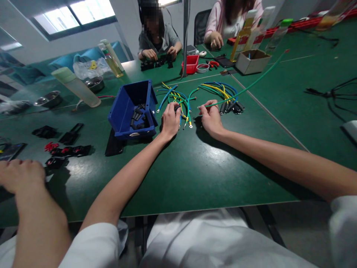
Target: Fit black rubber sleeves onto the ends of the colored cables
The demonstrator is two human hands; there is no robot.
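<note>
My right hand (211,117) pinches a green wire (251,86) near its ring terminal; the wire's far end sticks out up to the right. My left hand (170,119) has its fingers curled round a small black piece (177,107), beside a loose pile of blue, yellow and green wires (178,95). Left of that hand sits a blue bin (118,128) holding black sleeves (137,114). Behind my right hand lies a bundle of wires (220,89) with black sleeves on their near ends.
A co-worker's arm (36,208) rests at the left edge near black and red parts (67,150). A black phone-like slab (114,145) lies by the bin. Beyond stand a pole (185,44), red tray (190,64), cardboard box (252,63) and bottles (241,41). Two people sit opposite.
</note>
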